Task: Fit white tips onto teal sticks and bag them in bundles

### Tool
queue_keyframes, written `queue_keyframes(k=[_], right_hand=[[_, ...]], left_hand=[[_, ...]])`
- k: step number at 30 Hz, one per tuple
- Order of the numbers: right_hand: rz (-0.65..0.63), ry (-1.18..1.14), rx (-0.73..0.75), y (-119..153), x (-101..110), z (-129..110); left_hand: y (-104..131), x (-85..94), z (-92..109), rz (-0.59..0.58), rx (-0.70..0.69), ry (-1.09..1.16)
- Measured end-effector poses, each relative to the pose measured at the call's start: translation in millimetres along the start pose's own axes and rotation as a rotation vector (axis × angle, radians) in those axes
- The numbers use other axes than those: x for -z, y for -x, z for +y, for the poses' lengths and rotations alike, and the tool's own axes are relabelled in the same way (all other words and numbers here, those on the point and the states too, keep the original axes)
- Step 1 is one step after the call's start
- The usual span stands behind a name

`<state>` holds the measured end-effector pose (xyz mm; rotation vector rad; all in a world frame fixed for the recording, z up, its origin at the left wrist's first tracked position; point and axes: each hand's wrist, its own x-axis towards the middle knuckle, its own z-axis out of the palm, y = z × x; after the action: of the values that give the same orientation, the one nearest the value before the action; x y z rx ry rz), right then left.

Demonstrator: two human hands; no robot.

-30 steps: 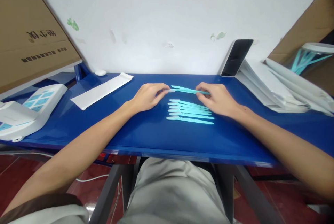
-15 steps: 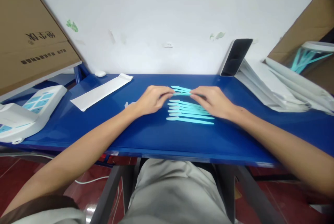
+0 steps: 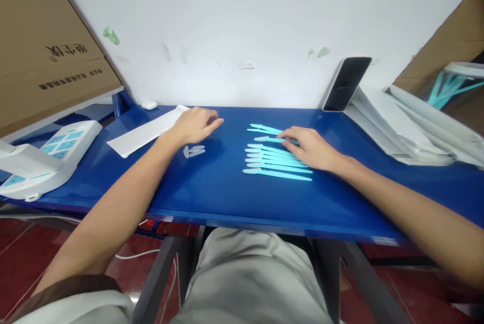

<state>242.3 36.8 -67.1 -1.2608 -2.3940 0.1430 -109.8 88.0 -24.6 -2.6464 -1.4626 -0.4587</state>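
My right hand (image 3: 312, 147) pinches the handle of a turquoise stick (image 3: 270, 139), whose pale tip points left. Below it, several like sticks (image 3: 280, 174) lie in a row, tips to the left. Two more sticks (image 3: 260, 128) lie just above, partly behind my right fingers. Over the right end of a white paper strip (image 3: 141, 135) is my left hand (image 3: 196, 125), fingers apart and nothing seen in them. Small clear plastic pieces (image 3: 195, 150) rest on the blue table (image 3: 212, 188) below my left hand.
A white device (image 3: 62, 157) and a cardboard box (image 3: 56, 52) stand at left. By the white wall are a small white object (image 3: 148, 105) and a leaning phone (image 3: 347, 84). White packets (image 3: 404, 127) lie at right, near a clear container with turquoise sticks (image 3: 448, 87).
My left hand has let go of the stick's tip end and moved left and up. My right hand keeps the stick. The clear pieces below my left hand are now uncovered.
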Motion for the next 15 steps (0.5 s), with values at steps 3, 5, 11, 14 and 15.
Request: queue_keyframes(k=[3,5,11,14,15], right_hand=[[-0.031,0.087,0.041,0,-3,0],[-0.045,0.111,0.071,0,-4,-3],[-0.003,0.115,0.044,0,1,-12],[0.060,0.095,-0.089,-3,7,-12],[0.073,0.076,-0.138,-5,9,-11]], left_hand=[[7,19.3,-30,-0.297,0.134,0.058],[12,30.5,-38,-0.418,0.227,0.131],[15,37.9,-39,-0.618,0.191,0.282],[11,25.1,-41,-0.558,0.156,0.304],[10,19.2,-40,-0.510,0.139,0.307]])
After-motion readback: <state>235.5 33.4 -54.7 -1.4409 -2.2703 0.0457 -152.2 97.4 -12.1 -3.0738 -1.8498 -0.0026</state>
